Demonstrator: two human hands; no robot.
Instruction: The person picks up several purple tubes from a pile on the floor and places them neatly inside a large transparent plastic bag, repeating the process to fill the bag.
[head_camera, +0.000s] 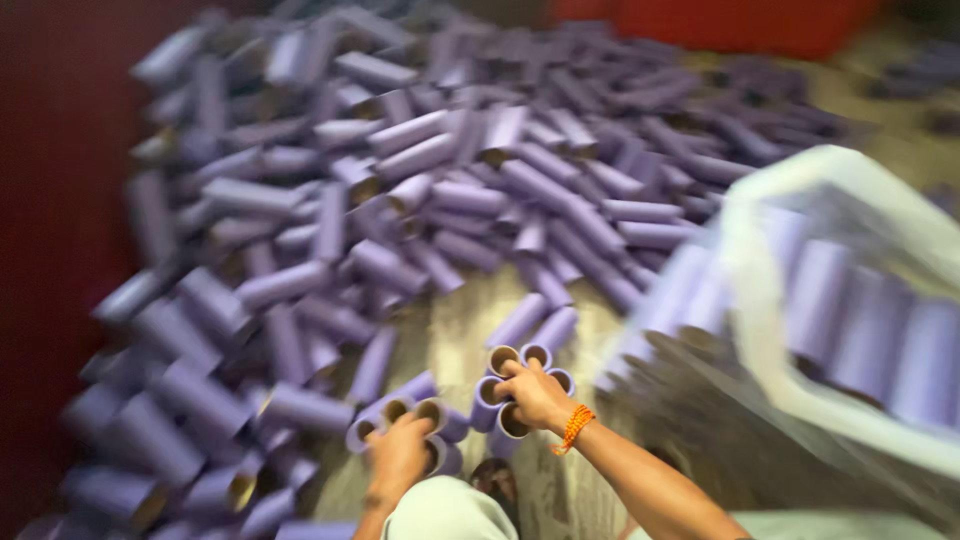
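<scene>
purple tubes (520, 385) are standing on end, open mouths facing me, as my right hand (537, 395) is gripping one cluster and my left hand (398, 452) is clutching another (400, 412) just beside it.

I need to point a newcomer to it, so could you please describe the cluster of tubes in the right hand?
Start at the big heap of purple tubes on the floor. At its near edge, the right hand, with an orange wristband, grips a tube cluster standing upright, open ends up.
</scene>
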